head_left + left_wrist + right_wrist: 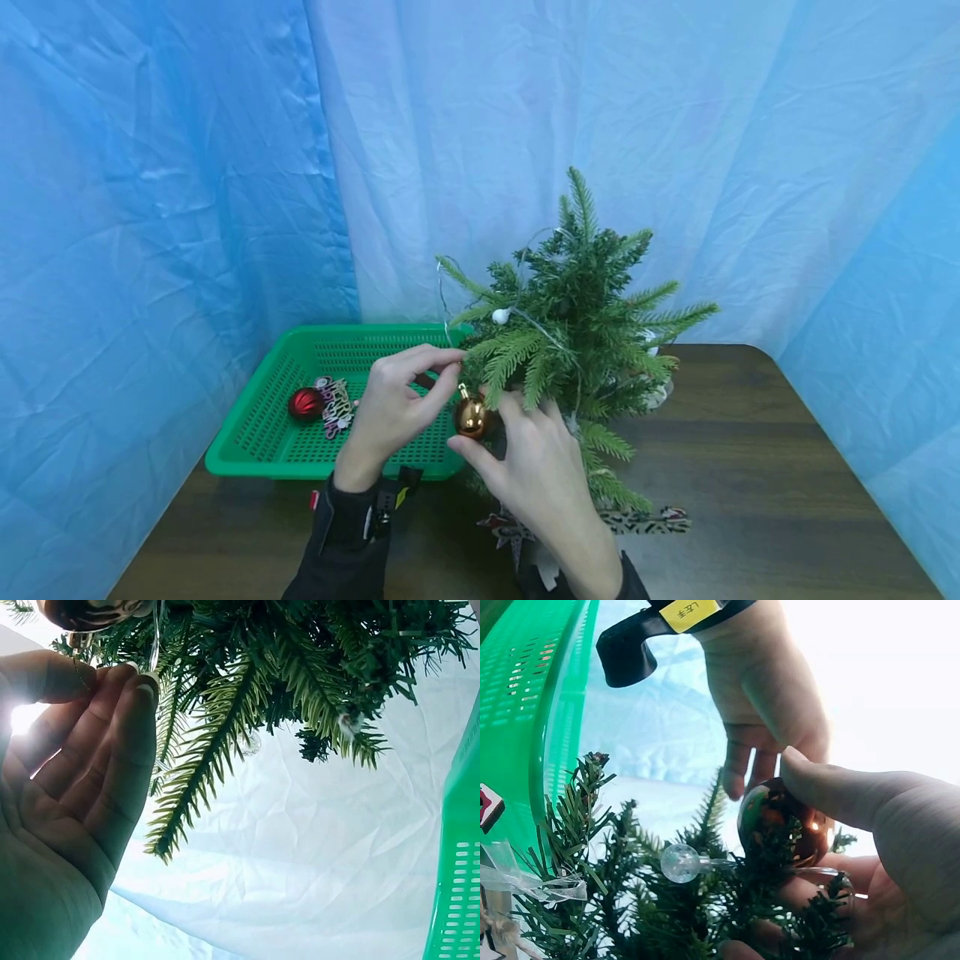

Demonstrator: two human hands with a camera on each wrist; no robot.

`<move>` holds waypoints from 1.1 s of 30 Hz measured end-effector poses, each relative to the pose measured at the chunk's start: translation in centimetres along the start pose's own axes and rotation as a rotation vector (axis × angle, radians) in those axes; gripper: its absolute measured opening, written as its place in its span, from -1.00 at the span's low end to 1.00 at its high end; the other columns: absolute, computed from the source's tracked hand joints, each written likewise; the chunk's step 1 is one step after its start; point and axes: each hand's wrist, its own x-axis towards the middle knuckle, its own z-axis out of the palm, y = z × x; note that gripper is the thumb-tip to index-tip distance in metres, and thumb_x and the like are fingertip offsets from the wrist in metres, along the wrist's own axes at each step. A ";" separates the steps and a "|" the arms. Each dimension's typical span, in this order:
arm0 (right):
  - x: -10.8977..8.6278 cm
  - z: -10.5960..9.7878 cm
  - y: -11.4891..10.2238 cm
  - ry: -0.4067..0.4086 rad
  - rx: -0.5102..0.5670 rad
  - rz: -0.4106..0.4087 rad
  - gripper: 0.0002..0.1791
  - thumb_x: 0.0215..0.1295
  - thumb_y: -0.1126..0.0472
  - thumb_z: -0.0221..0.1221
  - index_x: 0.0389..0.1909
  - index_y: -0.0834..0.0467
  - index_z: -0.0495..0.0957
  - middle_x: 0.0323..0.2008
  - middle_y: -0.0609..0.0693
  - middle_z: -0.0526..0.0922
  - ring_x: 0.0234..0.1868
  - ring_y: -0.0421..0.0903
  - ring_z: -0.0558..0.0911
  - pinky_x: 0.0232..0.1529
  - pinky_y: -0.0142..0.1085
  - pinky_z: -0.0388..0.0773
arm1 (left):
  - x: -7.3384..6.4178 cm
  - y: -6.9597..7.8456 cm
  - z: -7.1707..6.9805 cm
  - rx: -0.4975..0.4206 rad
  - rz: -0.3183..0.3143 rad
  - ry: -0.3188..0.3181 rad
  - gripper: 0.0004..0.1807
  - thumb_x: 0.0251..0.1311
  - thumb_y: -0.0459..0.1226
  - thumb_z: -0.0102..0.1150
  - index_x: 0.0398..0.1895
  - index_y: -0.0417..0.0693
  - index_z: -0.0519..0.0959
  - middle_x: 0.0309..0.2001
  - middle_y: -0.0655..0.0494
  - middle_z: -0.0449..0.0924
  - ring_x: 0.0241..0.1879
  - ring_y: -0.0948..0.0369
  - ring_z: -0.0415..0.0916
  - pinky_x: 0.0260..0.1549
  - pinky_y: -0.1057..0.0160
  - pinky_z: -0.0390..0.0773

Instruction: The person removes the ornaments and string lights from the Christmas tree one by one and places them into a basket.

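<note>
A shiny copper-gold bauble hangs beside the lower left branches of a small artificial Christmas tree. My left hand pinches the thin gold thread above its cap between thumb and fingertips. From the near side, my right hand holds the bauble between thumb and fingers; some of those fingers are hidden by the branches. In the right wrist view a sprig crosses the front of the bauble. A clear bulb of the light string is close by.
A green plastic basket stands behind and left of my left hand. Inside lie a red bauble and a lettered ornament. Light wire with a white bulb loops over the tree. Near the tree's foot are a star ornament and a patterned strip.
</note>
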 end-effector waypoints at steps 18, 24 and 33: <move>0.0 -0.2 -0.1 -0.018 0.014 0.007 -0.30 0.20 -0.27 0.37 0.16 0.17 0.62 -0.35 0.06 0.74 -0.33 0.16 0.63 -0.50 -0.11 0.57 | 0.0 0.0 -0.8 -0.068 -0.010 -0.010 -0.84 0.28 -0.41 0.31 -0.12 -0.10 0.77 -0.23 0.11 0.76 -0.41 0.32 0.63 -0.45 0.31 0.64; 0.0 0.0 -0.2 -0.016 0.052 -0.042 -0.31 0.23 -0.23 0.37 0.27 0.09 0.58 0.00 0.13 0.71 -0.24 0.19 0.69 -0.23 0.11 0.63 | -0.2 -0.1 -1.1 -0.151 -0.051 -0.016 -0.82 0.31 -0.45 0.27 -0.11 -0.09 0.76 -0.25 0.12 0.76 -0.42 0.30 0.63 -0.48 0.30 0.62; 0.0 0.2 -0.4 -0.026 0.061 -0.064 -0.32 0.23 -0.21 0.38 0.28 0.06 0.57 -0.07 0.13 0.63 -0.23 0.12 0.67 -0.15 0.11 0.58 | -0.3 0.1 -1.5 -0.345 -0.086 -0.031 -0.84 0.36 -0.49 0.19 -0.13 -0.21 0.73 -0.29 -0.02 0.74 -0.43 0.18 0.70 -0.46 0.17 0.70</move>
